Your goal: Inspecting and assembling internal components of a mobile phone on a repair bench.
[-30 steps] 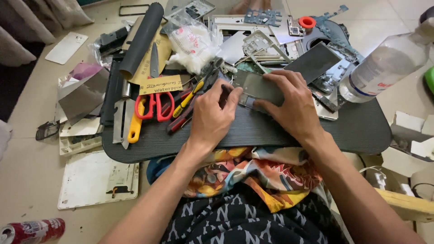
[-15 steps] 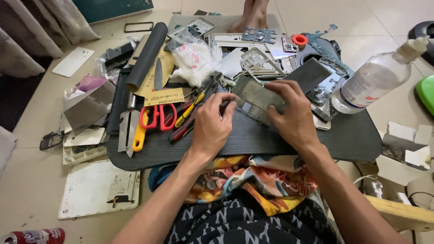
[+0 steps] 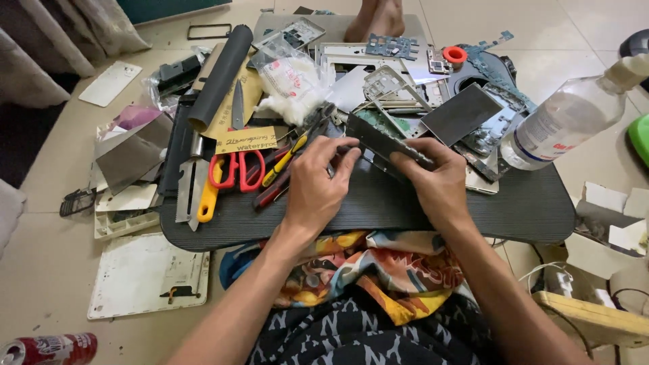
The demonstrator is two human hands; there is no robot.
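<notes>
Surface: dark lap tray (image 3: pixel 527 209) over your legs, crowded with tools and phone parts.
Thing: grey phone frame (image 3: pixel 389 145), tilted, at tray's middle.
Left hand (image 3: pixel 314 186): you pinch its left end.
Right hand (image 3: pixel 439 186): your fingers close around its right end.
Left: red scissors (image 3: pixel 233 169).
Far right: clear bottle (image 3: pixel 564 122).

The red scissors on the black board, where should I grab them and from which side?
Take the red scissors by their two red loop handles, which lie flat and open toward you. Come from above and from the near side: the blades point away under a paper label, and screwdrivers crowd the right. Both the left hand and right hand are busy holding a flat phone part.
</notes>
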